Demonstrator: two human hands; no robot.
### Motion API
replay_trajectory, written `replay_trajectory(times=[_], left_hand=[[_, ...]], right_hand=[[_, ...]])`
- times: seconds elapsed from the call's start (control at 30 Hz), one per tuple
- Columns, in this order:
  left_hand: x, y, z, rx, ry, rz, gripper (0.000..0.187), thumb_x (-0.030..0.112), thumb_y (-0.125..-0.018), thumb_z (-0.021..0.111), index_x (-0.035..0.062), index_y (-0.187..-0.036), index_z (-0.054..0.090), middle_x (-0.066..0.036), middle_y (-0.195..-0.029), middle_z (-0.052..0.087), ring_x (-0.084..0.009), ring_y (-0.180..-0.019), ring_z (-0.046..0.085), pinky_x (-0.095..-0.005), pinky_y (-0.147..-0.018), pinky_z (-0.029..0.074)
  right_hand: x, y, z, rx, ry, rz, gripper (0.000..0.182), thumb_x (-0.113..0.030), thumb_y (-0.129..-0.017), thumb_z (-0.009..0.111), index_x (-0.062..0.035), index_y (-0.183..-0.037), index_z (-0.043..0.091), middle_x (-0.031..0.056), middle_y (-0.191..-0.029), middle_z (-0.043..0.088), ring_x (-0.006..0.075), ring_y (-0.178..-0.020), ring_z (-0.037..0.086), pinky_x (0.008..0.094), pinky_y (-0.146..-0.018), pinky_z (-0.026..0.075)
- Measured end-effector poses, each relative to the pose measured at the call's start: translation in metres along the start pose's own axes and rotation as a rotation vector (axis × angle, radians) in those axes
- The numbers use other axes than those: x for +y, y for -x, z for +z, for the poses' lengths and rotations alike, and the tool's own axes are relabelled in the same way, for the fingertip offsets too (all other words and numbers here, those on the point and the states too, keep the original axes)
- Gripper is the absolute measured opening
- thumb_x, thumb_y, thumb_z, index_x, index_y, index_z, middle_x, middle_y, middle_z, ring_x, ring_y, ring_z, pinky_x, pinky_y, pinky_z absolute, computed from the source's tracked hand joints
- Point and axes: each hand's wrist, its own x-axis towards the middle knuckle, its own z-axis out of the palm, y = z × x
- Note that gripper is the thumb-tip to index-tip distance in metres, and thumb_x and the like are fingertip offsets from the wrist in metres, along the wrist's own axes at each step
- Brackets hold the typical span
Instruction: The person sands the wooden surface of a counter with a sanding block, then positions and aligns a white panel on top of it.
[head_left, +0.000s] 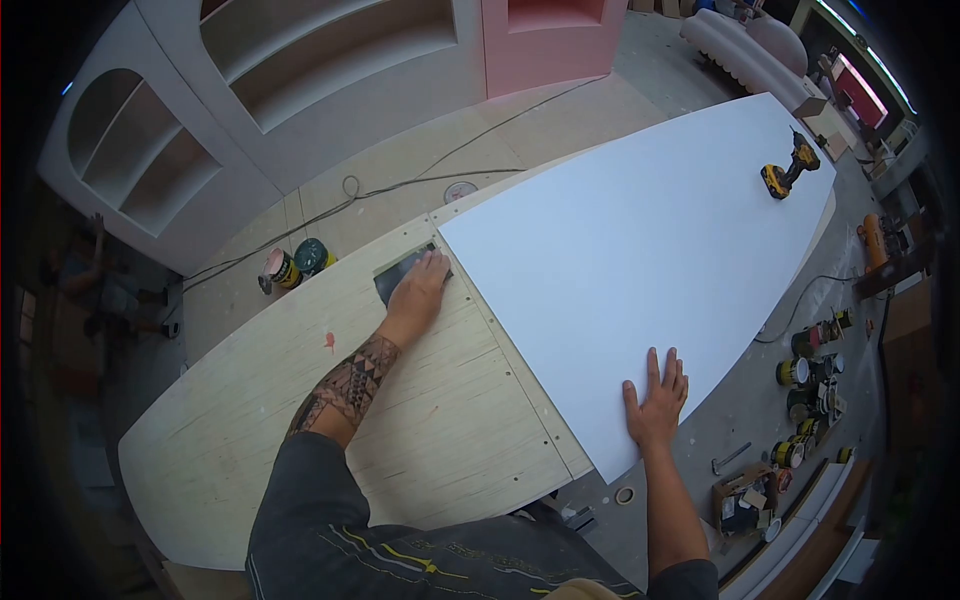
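Overhead, left hand (418, 285) presses dark sheet (397, 273) onto plywood (300, 400); right hand (657, 398) flat on white panel (640, 240).

A big board (300, 420) lies flat in front of the person. A sheet (640, 250) lies on top of the board and covers its right part. A drill (788, 168) sits on the far end of the sheet. The left hand (418, 290) rests on a pad (397, 272), which lies on the board, just beside the sheet's far left corner. The right hand (657, 397) lies flat on the sheet, near its close edge. Two cans (296, 264) stand on the floor behind the board, to the left. Shelves (250, 90) stand behind the cans. More cans (812, 370) sit on the floor to the right of the sheet.
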Motion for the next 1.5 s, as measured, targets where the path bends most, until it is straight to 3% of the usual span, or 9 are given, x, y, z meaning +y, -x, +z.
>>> replay_trajectory(times=[0.13,0.23,0.33,0.57,0.63,0.83,1.07,1.3,1.5], left_hand=[[-0.015,-0.003,-0.002,-0.067,0.088,0.097,0.04,0.012,-0.106,0.056,0.0002,-0.145,0.059,-0.024,-0.155,0.06,-0.0429,-0.145,0.055,-0.0497,-0.123,0.044],[-0.034,-0.045,-0.015,-0.05,-0.178,-0.048,0.038,0.019,-0.108,0.057,0.0086,-0.144,0.062,-0.017,-0.156,0.06,-0.047,-0.144,0.055,-0.0541,-0.123,0.043],[-0.015,-0.047,-0.02,-0.092,0.001,-0.182,0.036,0.018,-0.107,0.058,0.0077,-0.142,0.062,-0.017,-0.156,0.06,-0.0478,-0.142,0.056,-0.0539,-0.12,0.047],[0.002,0.005,-0.023,-0.124,0.072,-0.042,0.042,0.016,-0.106,0.061,0.0048,-0.146,0.058,-0.018,-0.159,0.057,-0.0452,-0.143,0.056,-0.0513,-0.114,0.055],[0.0,-0.019,-0.032,-0.148,0.059,-0.292,0.047,0.019,-0.107,0.059,0.0036,-0.152,0.055,-0.018,-0.165,0.051,-0.041,-0.149,0.051,-0.0513,-0.119,0.05],[-0.044,-0.054,-0.003,-0.172,-0.022,-0.162,0.05,0.021,-0.109,0.054,0.0023,-0.156,0.052,-0.019,-0.167,0.047,-0.0384,-0.156,0.042,-0.0511,-0.127,0.039],[0.042,0.034,-0.006,-0.189,-0.106,-0.01,0.055,0.01,-0.102,0.056,-0.005,-0.154,0.049,-0.026,-0.164,0.048,-0.0421,-0.153,0.046,-0.0577,-0.122,0.044],[-0.05,-0.033,-0.017,-0.13,-0.083,-0.15,0.054,0.01,-0.103,0.056,-0.0021,-0.155,0.048,-0.023,-0.164,0.049,-0.0395,-0.154,0.045,-0.0577,-0.125,0.04],[0.091,0.06,-0.004,-0.226,-0.118,0.072,0.059,0.013,-0.101,0.062,-0.0019,-0.157,0.048,-0.025,-0.164,0.049,-0.0406,-0.152,0.049,-0.0551,-0.123,0.043]], right_hand=[[0.0,0.002,0.0,0.015,0.011,-0.009,0.08,-0.049,-0.099,0.066,-0.0183,-0.169,0.04,0.0182,-0.178,0.025,0.0403,-0.163,0.024,0.0565,-0.135,0.015],[-0.001,0.002,-0.002,0.011,0.001,0.0,0.08,-0.047,-0.099,0.067,-0.0182,-0.169,0.041,0.0183,-0.178,0.026,0.0406,-0.163,0.024,0.0565,-0.135,0.015],[-0.001,0.002,-0.002,0.026,-0.019,-0.018,0.08,-0.046,-0.099,0.068,-0.0181,-0.168,0.042,0.0187,-0.178,0.026,0.0409,-0.163,0.025,0.0565,-0.135,0.015],[-0.001,0.002,-0.004,0.023,-0.014,-0.01,0.079,-0.046,-0.099,0.067,-0.0181,-0.168,0.042,0.0189,-0.177,0.026,0.0409,-0.163,0.025,0.0567,-0.134,0.016],[0.0,0.002,-0.002,0.027,-0.018,-0.015,0.079,-0.047,-0.099,0.067,-0.0182,-0.168,0.042,0.0192,-0.177,0.027,0.0411,-0.163,0.025,0.0569,-0.134,0.017],[0.0,0.001,0.0,0.032,0.01,-0.026,0.08,-0.048,-0.099,0.066,-0.019,-0.169,0.041,0.0187,-0.178,0.026,0.0409,-0.163,0.025,0.0571,-0.134,0.017],[-0.001,0.0,-0.001,0.004,0.003,0.005,0.08,-0.048,-0.099,0.066,-0.0198,-0.169,0.04,0.017,-0.178,0.026,0.0395,-0.164,0.023,0.0568,-0.135,0.016],[0.001,0.002,0.0,0.023,0.015,-0.011,0.08,-0.047,-0.099,0.067,-0.0197,-0.169,0.04,0.0166,-0.178,0.025,0.039,-0.163,0.024,0.0562,-0.135,0.016],[-0.001,0.002,0.002,0.013,0.017,-0.006,0.079,-0.048,-0.1,0.066,-0.0201,-0.169,0.04,0.0168,-0.179,0.025,0.0391,-0.163,0.024,0.0563,-0.135,0.016]])
